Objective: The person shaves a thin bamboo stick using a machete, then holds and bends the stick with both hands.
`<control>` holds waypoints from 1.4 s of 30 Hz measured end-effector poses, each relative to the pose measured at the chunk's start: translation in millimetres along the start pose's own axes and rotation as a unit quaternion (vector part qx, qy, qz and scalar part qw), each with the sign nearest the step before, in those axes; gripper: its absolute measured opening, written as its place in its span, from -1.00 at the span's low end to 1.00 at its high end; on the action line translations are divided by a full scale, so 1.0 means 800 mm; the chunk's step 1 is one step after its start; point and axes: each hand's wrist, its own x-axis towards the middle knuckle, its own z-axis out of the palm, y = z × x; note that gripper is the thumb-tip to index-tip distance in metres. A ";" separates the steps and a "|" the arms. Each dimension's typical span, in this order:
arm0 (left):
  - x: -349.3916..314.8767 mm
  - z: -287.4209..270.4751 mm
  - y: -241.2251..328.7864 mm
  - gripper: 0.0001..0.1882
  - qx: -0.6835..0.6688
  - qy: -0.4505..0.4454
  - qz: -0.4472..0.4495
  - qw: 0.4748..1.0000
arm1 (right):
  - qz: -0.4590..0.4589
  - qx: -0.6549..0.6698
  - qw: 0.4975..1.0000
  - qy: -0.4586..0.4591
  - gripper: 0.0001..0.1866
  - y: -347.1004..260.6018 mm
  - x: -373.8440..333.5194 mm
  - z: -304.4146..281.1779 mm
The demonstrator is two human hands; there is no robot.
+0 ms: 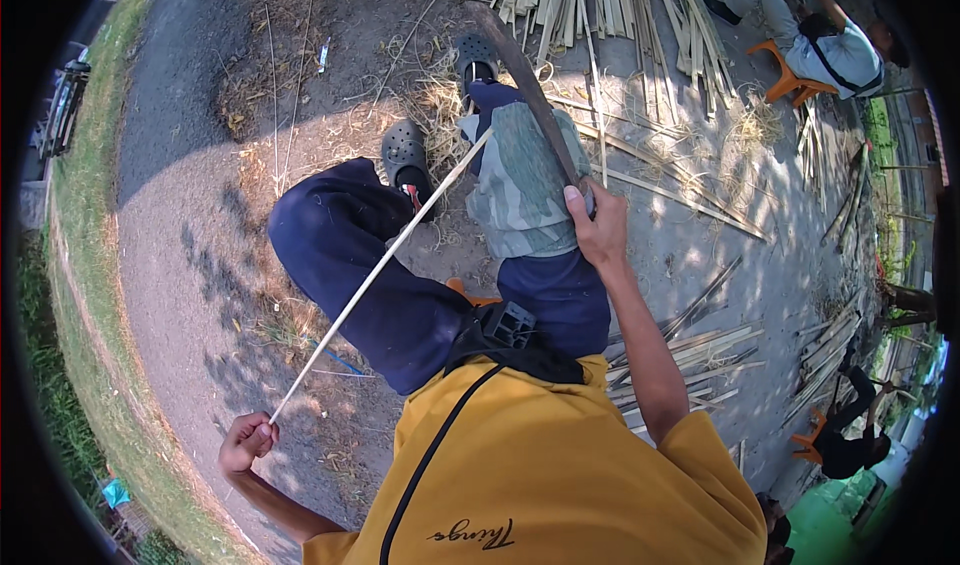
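My left hand (248, 443), at the lower left, is closed on one end of a long thin pale strip (375, 276) that looks like bamboo. The strip slants up to the right, its far end over the grey-green cloth pad (520, 180) that covers my right thigh and knee. In my right hand (600, 227) is a long knife (535, 95) with a dark curved blade; my fingers wrap its lower end and mostly hide the handle. The blade lies across the pad, pointing away from me. A gap shows between blade and strip tip.
Many split strips (600, 5) lie fanned out ahead, with another pile (690, 365) to my right. Curly shavings (440, 115) surround my shoes (404, 150). Two people sit on orange stools at the right: one far (825, 60), one nearer (850, 440). Grass (80, 265) borders the pavement at left.
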 end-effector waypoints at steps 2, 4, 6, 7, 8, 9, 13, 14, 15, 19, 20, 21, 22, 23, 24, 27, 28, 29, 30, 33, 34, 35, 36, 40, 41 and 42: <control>-0.013 0.000 0.007 -0.65 0.004 0.023 0.026 0.999 | -0.008 0.031 0.999 0.019 -0.47 0.006 -0.001 0.003; -0.011 0.010 0.018 -0.66 -0.002 0.025 0.042 0.999 | -0.017 0.061 0.997 0.041 -0.47 0.010 -0.005 0.004; -0.001 0.030 0.039 -0.67 -0.006 0.024 0.058 0.998 | 0.005 0.166 0.985 0.041 -0.45 0.015 -0.010 0.006; 0.007 0.044 0.052 -0.69 0.007 0.043 0.067 0.997 | 0.003 0.167 0.985 0.043 -0.45 0.016 -0.014 0.007; 0.014 0.060 0.066 -0.70 0.019 0.063 0.075 0.995 | 0.018 0.234 0.971 0.052 -0.44 0.016 -0.019 0.010; 0.027 0.075 0.082 -0.70 0.021 0.064 0.077 0.995 | 0.032 0.300 0.952 0.061 -0.44 0.017 -0.024 0.012; 0.109 0.158 0.149 -0.79 0.066 0.073 0.153 0.983 | 0.055 0.382 0.916 0.107 -0.43 0.028 -0.039 0.016; 0.133 0.183 0.166 -0.80 0.080 0.072 0.162 0.981 | 0.062 0.401 0.906 0.118 -0.43 0.033 -0.044 0.011; 0.156 0.207 0.181 -0.81 0.093 0.071 0.170 0.978 | 0.070 0.419 0.896 0.129 -0.43 0.037 -0.050 0.006; 0.228 0.288 0.225 -0.77 0.131 0.022 0.261 0.956 | 0.087 0.383 0.910 0.133 -0.43 0.037 -0.070 -0.025; 0.242 0.303 0.233 -0.77 0.134 0.021 0.261 0.956 | 0.080 0.358 0.921 0.130 -0.41 0.039 -0.072 -0.030; 0.257 0.314 0.239 -0.77 0.125 0.020 0.286 0.950 | 0.081 0.360 0.920 0.131 -0.41 0.040 -0.074 -0.034; 0.273 0.327 0.245 -0.78 0.116 0.013 0.312 0.943 | 0.069 0.337 0.931 0.126 -0.43 0.040 -0.077 -0.042; 0.284 0.338 0.251 -0.78 0.119 0.010 0.312 0.942 | 0.057 0.315 0.940 0.118 -0.46 0.039 -0.079 -0.046; 0.293 0.347 0.257 -0.78 0.123 0.035 0.326 0.937 | 0.059 0.316 0.939 0.121 -0.46 0.040 -0.082 -0.046; 0.317 0.353 0.251 -0.80 0.119 0.040 0.340 0.932 | 0.040 0.228 0.968 0.101 -0.52 0.037 -0.085 -0.045; 0.319 0.357 0.252 -0.82 0.096 0.028 0.332 0.938 | 0.015 0.162 0.983 0.089 -0.55 0.030 -0.084 -0.044; 0.320 0.361 0.253 -0.83 0.073 0.017 0.325 0.943 | -0.011 0.095 0.993 0.076 -0.57 0.023 -0.082 -0.044; 0.321 0.363 0.254 -0.83 0.075 0.017 0.324 0.943 | -0.012 0.076 0.995 0.058 -0.58 0.013 -0.080 -0.046; 0.321 0.367 0.255 -0.86 0.073 -0.001 0.309 0.948 | -0.034 0.044 0.998 0.024 -0.57 -0.007 -0.074 -0.043; 0.322 0.369 0.255 -0.86 0.057 -0.006 0.305 0.951 | -0.050 0.015 0.999 0.015 -0.56 -0.011 -0.070 -0.042; 0.323 0.370 0.255 -0.86 0.041 -0.011 0.302 0.952 | -0.051 0.014 0.998 0.016 -0.56 -0.014 -0.067 -0.040; 0.327 0.373 0.251 -0.86 0.041 -0.011 0.304 0.952 | -0.077 -0.013 0.997 0.000 -0.55 -0.017 -0.064 -0.038; 0.332 0.374 0.249 -0.86 -0.030 -0.028 0.262 0.964 | -0.129 -0.084 0.987 -0.032 -0.49 -0.022 -0.051 -0.027; 0.332 0.374 0.251 -0.87 -0.039 -0.038 0.224 0.973 | -0.143 -0.104 0.983 -0.036 -0.47 -0.022 -0.049 -0.027; 0.336 0.375 0.251 -0.87 -0.040 -0.041 0.226 0.973 | -0.143 -0.108 0.983 -0.034 -0.47 -0.022 -0.048 -0.028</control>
